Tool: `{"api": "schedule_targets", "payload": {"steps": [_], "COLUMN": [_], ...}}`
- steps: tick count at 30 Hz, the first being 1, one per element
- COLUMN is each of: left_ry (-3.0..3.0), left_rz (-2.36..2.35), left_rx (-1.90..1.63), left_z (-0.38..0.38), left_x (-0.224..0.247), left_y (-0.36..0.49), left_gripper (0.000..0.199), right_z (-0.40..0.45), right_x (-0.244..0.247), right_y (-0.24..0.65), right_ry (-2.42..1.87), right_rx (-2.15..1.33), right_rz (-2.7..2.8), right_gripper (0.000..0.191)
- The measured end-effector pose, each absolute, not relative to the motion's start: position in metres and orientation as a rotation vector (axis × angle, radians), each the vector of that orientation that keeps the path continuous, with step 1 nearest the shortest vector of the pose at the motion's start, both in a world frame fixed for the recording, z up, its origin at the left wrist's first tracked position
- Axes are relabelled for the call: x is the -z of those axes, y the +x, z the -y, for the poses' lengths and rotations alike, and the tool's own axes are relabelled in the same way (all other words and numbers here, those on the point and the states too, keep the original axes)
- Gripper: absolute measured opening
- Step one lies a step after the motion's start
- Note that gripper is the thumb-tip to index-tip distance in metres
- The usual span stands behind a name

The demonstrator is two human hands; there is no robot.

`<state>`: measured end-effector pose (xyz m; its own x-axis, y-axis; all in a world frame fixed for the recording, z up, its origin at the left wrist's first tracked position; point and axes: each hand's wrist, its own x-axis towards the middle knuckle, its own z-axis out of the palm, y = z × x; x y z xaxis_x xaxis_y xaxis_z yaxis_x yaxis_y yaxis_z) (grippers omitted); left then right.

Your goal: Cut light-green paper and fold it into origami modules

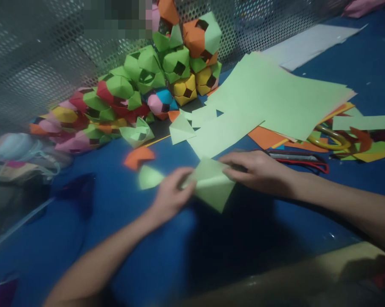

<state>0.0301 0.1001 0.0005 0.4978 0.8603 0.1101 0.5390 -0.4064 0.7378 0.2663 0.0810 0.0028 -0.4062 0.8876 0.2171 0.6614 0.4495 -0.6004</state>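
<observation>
Left hand (172, 192) and right hand (259, 169) pinch opposite sides of a creased, pale-green, four-cornered paper (214, 187) over the blue tabletop (115, 238), green sheets (269, 94) towards one o'clock; shaping it calls for aligned edges.

Overall light: dim, cool and bluish; source unclear
Green sheets (275, 94): broadest bright surface, matte, fairly legible
Folded paper (213, 183): nearer than the sheets, evenly lit above, duller below, slightly soft
Blue table (122, 238): deep shadow in front of the sheets, tiny glints along the near edge
Metal mesh (67, 59): streaked blur far left of the sheets
Upper left of sheets: pixelated block
Outer edges: stretched, smeared
</observation>
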Motion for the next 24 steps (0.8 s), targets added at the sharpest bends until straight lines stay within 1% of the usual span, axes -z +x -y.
{"api": "schedule_targets", "payload": {"steps": [3,7,10,18,24], "left_ry": [1.824,1.712,1.688,1.524,1.515], "left_rz": [-1.192,-1.202,-1.187,-1.104,-1.148], "left_rx": [-0.685,-0.662,-0.637,-0.589,-0.642], "left_z": [-0.098,-0.099,-0.1,-0.096,-0.095], "left_x": [-0.004,-0.002,0.0,-0.001,-0.005], "left_y": [0.032,0.032,0.031,0.034,0.037], "left_gripper": [0.026,0.031,0.032,0.032,0.036], "right_z": [-0.079,-0.078,-0.078,-0.075,-0.073], "right_x": [-0.009,-0.009,-0.007,-0.003,-0.003], "right_y": [0.262,0.26,0.259,0.256,0.254], "right_ry": [-1.378,-1.414,-1.413,-1.396,-1.378], "right_rx": [-0.844,-0.973,-0.963,-0.8,-0.768], "right_rz": [1.964,1.832,1.792,1.794,1.79], "right_gripper": [0.026,0.029,0.028,0.031,0.029]}}
